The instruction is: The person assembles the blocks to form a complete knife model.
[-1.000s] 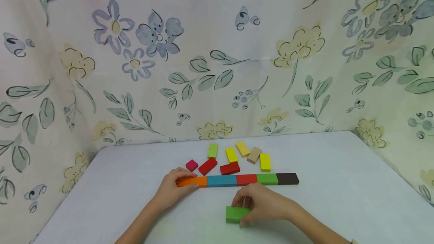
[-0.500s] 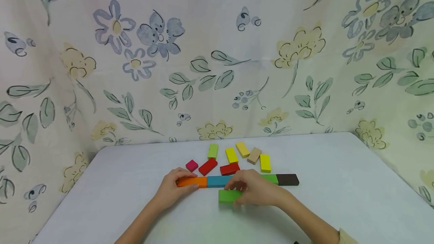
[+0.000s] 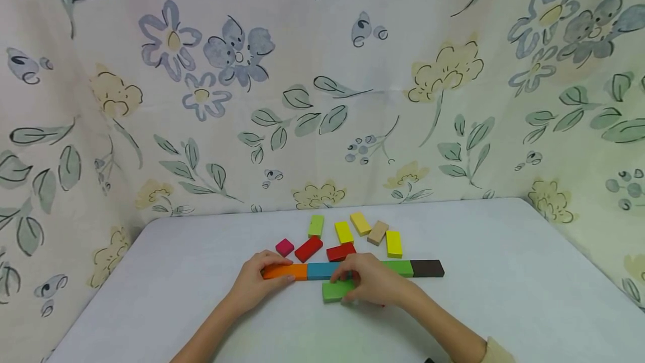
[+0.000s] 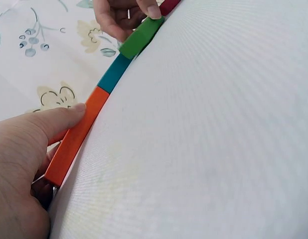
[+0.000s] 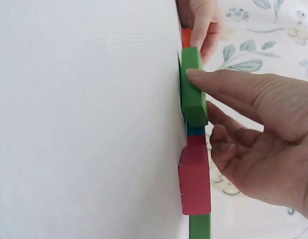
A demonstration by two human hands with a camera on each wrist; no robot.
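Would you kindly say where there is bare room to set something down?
The white table is bare right of the dark block and left of the left hand. Loose blocks crowd behind the block row; the right hand and held green block crowd its middle.

Soft, even light over the counter [image 3: 146, 290], thin shadow at the green block [image 3: 332, 292], fine streaks rippling the left wrist view.

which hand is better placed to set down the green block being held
Probably the right hand: it pinches the green block, just in front of the blue block, while the left hand holds the orange block.
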